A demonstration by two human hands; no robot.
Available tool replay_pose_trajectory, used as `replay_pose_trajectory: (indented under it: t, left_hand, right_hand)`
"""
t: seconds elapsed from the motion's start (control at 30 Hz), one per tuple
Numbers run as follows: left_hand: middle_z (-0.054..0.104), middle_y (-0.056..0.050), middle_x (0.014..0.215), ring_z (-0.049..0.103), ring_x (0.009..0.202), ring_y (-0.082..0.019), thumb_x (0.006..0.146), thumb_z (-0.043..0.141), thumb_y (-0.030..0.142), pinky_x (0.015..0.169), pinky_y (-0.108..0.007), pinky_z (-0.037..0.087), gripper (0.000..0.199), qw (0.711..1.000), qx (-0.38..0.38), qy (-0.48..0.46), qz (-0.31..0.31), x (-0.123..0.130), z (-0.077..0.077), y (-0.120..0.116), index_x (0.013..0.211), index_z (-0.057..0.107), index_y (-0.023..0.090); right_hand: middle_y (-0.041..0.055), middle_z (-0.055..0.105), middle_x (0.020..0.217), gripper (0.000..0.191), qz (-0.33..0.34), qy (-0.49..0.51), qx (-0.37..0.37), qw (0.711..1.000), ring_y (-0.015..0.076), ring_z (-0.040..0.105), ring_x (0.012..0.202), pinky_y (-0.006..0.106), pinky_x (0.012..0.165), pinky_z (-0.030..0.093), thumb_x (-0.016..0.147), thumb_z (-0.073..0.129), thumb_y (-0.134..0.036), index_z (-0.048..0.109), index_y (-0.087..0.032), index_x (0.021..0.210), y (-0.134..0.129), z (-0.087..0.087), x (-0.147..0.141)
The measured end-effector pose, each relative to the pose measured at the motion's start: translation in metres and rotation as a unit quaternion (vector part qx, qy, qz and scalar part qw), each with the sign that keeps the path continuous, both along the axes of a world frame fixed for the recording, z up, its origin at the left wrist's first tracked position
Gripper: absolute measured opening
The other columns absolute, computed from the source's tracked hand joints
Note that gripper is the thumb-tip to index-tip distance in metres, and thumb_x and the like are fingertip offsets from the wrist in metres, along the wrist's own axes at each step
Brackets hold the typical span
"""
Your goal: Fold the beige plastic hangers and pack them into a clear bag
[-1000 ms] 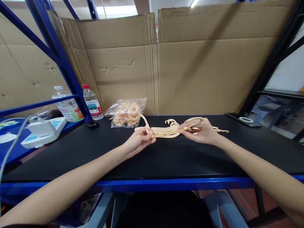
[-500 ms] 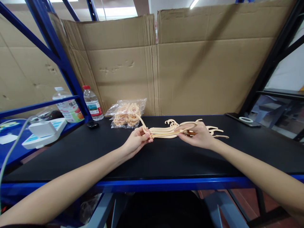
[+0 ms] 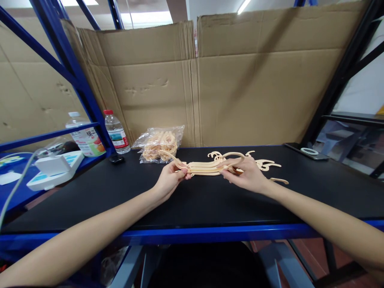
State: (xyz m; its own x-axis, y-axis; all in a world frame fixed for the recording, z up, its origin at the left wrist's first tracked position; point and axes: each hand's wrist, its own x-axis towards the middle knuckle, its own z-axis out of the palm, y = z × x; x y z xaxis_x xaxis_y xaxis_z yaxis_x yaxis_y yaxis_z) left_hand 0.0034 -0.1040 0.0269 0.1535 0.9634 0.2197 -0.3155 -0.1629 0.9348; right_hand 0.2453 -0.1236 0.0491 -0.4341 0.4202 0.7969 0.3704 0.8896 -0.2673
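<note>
A long beige piece [image 3: 205,171] with curved ends is stretched between my hands over the black tabletop. My left hand [image 3: 177,173] pinches its left end, where a thin curved arm sticks up to the left. Around its right end the fingers of my right hand [image 3: 241,170] are closed, and a curved loop rises above them. Similar beige pieces [image 3: 216,155] lie just behind and beneath it. More curved ends [image 3: 267,164] show right of my right hand, partly hidden by it. One slim tip [image 3: 279,181] lies near my right wrist.
Behind my left hand sits a clear plastic bag [image 3: 162,144] of beige pieces. A red-capped bottle [image 3: 117,134], a small black object [image 3: 117,159] and a white device [image 3: 57,170] are at the left. A phone [image 3: 309,152] with a white ring lies at the back right.
The held piece's left curved arm has tilted further left and down. Its loop at my right hand has shifted slightly left, and my right hand has moved a little left.
</note>
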Motion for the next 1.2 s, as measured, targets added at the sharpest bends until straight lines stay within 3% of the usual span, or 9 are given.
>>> replay_pose_trajectory:
  t: [0.13, 0.23, 0.33, 0.47, 0.63, 0.77, 0.9, 1.03, 1.2]
  left_hand:
    - [0.064, -0.003, 0.071, 0.064, 0.062, -0.011, 0.062, 0.078, 0.009, 0.066, -0.022, 0.056, 0.022, 0.999, -0.027, -0.021, 0.005, 0.001, 0.002, 0.003, 0.07, 0.057, 0.01]
    - [0.066, -0.006, 0.076, 0.066, 0.067, -0.012, 0.067, 0.075, 0.007, 0.069, -0.021, 0.056, 0.017, 0.999, -0.041, -0.024, -0.008, 0.001, 0.002, 0.004, 0.076, 0.06, 0.009]
    - [0.067, -0.007, 0.082, 0.066, 0.066, -0.012, 0.073, 0.072, 0.012, 0.068, -0.021, 0.057, 0.014, 0.997, -0.06, -0.004, -0.043, 0.002, 0.003, 0.001, 0.079, 0.06, 0.01]
    - [0.066, -0.009, 0.084, 0.065, 0.063, -0.013, 0.079, 0.068, 0.032, 0.059, -0.021, 0.055, 0.024, 0.978, -0.104, 0.069, -0.169, 0.004, 0.006, -0.008, 0.075, 0.06, 0.009]
    - [0.066, -0.013, 0.085, 0.065, 0.069, -0.017, 0.08, 0.06, 0.051, 0.061, -0.024, 0.051, 0.041, 0.896, -0.099, 0.189, -0.39, 0.004, 0.014, -0.021, 0.08, 0.064, 0.01]
    - [0.065, -0.014, 0.093, 0.064, 0.081, -0.021, 0.081, 0.057, 0.053, 0.071, -0.03, 0.05, 0.042, 0.874, -0.052, 0.222, -0.429, 0.003, 0.018, -0.025, 0.088, 0.064, 0.012]
    - [0.065, -0.01, 0.09, 0.062, 0.08, -0.02, 0.081, 0.061, 0.039, 0.072, -0.031, 0.05, 0.025, 0.878, 0.113, 0.327, -0.329, 0.004, 0.014, -0.028, 0.089, 0.063, 0.015]
    - [0.063, -0.009, 0.096, 0.057, 0.093, -0.022, 0.083, 0.057, 0.023, 0.088, -0.036, 0.044, 0.015, 0.811, 0.352, 0.444, -0.145, 0.004, 0.007, -0.026, 0.095, 0.063, 0.019]
    - [0.054, -0.011, 0.12, 0.047, 0.116, -0.027, 0.079, 0.053, 0.014, 0.101, -0.042, 0.035, 0.029, 0.787, 0.379, 0.485, -0.037, 0.0, 0.0, -0.013, 0.107, 0.058, 0.02]
  right_hand:
    - [0.0064, 0.068, 0.072, 0.038, -0.015, 0.043, -0.085, 0.995, 0.0194, 0.066, 0.068, 0.026, 0.052, 0.05, 0.084, 0.058, -0.027, 0.049, -0.018, 0.049, 0.001, 0.0, 0.001]
    - [0.0046, 0.066, 0.072, 0.022, -0.035, 0.108, -0.175, 0.978, 0.0145, 0.061, 0.051, 0.026, 0.047, 0.048, 0.081, 0.062, -0.032, 0.058, -0.017, 0.066, 0.008, -0.001, 0.006]
    - [0.0019, 0.062, 0.068, 0.023, -0.036, 0.158, -0.228, 0.96, 0.0151, 0.06, 0.053, 0.027, 0.051, 0.051, 0.077, 0.067, -0.037, 0.058, -0.016, 0.084, 0.019, -0.001, 0.014]
    - [0.0038, 0.063, 0.072, 0.029, -0.049, 0.152, -0.255, 0.954, 0.0169, 0.062, 0.064, 0.03, 0.061, 0.051, 0.072, 0.069, -0.041, 0.059, -0.015, 0.079, 0.034, 0.001, 0.025]
    - [0.0023, 0.061, 0.063, 0.031, -0.068, 0.081, -0.359, 0.927, 0.0156, 0.058, 0.059, 0.027, 0.054, 0.046, 0.069, 0.067, -0.045, 0.059, -0.015, 0.072, 0.045, -0.004, 0.03]
    - [0.0022, 0.063, 0.064, 0.024, -0.139, -0.043, -0.315, 0.938, 0.0164, 0.058, 0.059, 0.027, 0.055, 0.044, 0.073, 0.063, -0.04, 0.063, -0.016, 0.07, 0.049, -0.016, 0.029]
    - [0.0052, 0.066, 0.077, 0.02, -0.229, -0.144, -0.187, 0.944, 0.0205, 0.061, 0.073, 0.029, 0.064, 0.046, 0.074, 0.064, -0.038, 0.068, -0.018, 0.072, 0.049, -0.018, 0.029]
    - [0.0065, 0.068, 0.08, 0.023, -0.218, -0.182, -0.198, 0.938, 0.022, 0.063, 0.076, 0.03, 0.066, 0.047, 0.079, 0.06, -0.038, 0.07, -0.018, 0.079, 0.048, -0.011, 0.036]
    - [0.0129, 0.062, 0.109, 0.041, -0.203, -0.256, -0.174, 0.929, 0.0307, 0.056, 0.105, 0.04, 0.086, 0.046, 0.078, 0.061, -0.044, 0.064, -0.016, 0.108, 0.048, -0.011, 0.044]
